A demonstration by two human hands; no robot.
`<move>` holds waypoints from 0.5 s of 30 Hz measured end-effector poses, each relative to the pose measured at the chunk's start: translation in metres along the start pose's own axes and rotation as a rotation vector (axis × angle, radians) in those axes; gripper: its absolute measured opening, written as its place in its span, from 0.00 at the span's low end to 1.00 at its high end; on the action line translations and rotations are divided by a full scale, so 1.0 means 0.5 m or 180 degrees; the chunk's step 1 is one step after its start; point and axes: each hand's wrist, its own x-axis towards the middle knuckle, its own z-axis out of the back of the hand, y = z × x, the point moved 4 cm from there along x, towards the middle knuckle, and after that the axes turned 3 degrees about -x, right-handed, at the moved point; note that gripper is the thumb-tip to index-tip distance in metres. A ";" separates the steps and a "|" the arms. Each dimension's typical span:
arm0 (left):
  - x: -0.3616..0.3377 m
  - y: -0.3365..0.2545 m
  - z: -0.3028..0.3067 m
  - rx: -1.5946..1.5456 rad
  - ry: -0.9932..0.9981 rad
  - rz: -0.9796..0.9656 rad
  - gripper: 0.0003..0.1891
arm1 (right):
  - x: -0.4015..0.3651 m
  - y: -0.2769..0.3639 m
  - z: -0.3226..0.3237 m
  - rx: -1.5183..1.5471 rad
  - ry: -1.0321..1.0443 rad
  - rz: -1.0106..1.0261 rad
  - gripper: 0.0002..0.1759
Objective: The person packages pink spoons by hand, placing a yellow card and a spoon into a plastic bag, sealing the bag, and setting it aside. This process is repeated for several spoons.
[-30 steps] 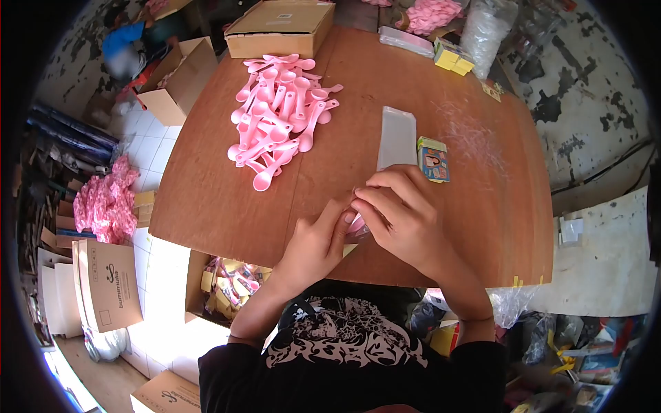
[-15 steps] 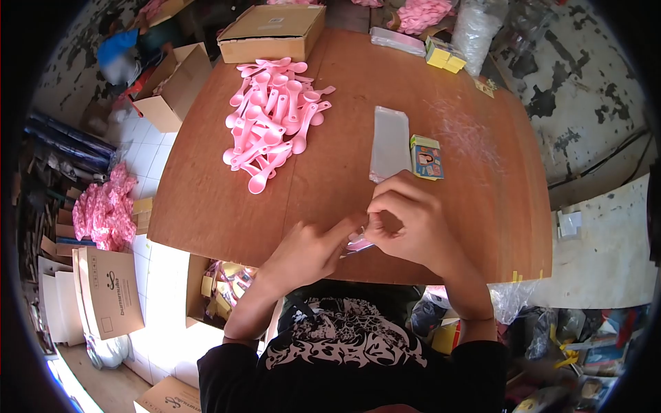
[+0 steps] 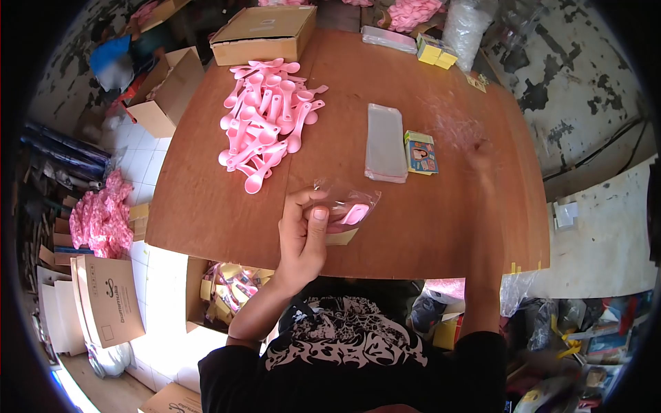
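My left hand (image 3: 301, 237) pinches a clear plastic bag (image 3: 370, 198) between thumb and fingers, above the table's near side. Inside the bag a pink scoop (image 3: 355, 214) shows, and a pale yellowish piece (image 3: 341, 238) peeks out below it. Out to the right, my right hand (image 3: 480, 157) is smeared by motion, so its fingers cannot be made out. It is nearest to a loose heap of thin clear plastic strips (image 3: 446, 122). Between the hands lie a stack of flat clear bags (image 3: 385, 144) and a stack of printed cards (image 3: 421, 153).
Pink scoops (image 3: 265, 124) lie piled on the wooden table (image 3: 330, 76), left of centre. Behind them sits a closed cardboard box (image 3: 265, 34). Yellow card stacks (image 3: 436, 51) stand at the far edge. Below the near-left edge, an open box (image 3: 197, 289) holds packed pieces. A person (image 3: 110, 58) is at far left.
My hands have come apart. The left has lifted the bagged scoop and turned it into view; the right has swung right and away to the plastic strips.
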 end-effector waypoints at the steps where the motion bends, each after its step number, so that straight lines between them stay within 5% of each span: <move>1: -0.002 0.009 0.009 -0.0005 0.0011 0.0000 0.11 | -0.009 -0.009 -0.002 -0.0002 -0.0008 -0.0009 0.12; 3: -0.002 0.037 0.028 0.0349 -0.0025 -0.0070 0.09 | -0.054 0.039 0.057 0.0977 -0.1232 0.0084 0.15; 5: 0.013 0.032 0.008 0.0239 -0.0031 -0.0066 0.08 | -0.138 0.169 0.112 0.2400 -0.0594 0.0253 0.16; 7: 0.026 0.032 -0.009 0.0112 -0.0002 -0.0114 0.08 | -0.250 0.302 0.162 0.3345 0.0960 0.1179 0.17; 9: 0.029 0.045 -0.023 0.0293 0.0303 -0.0067 0.08 | -0.342 0.402 0.200 0.3436 0.1306 0.2307 0.13; 15: 0.038 0.047 -0.014 -0.0145 0.0693 -0.0382 0.22 | -0.394 0.466 0.267 0.3283 0.0544 0.2116 0.06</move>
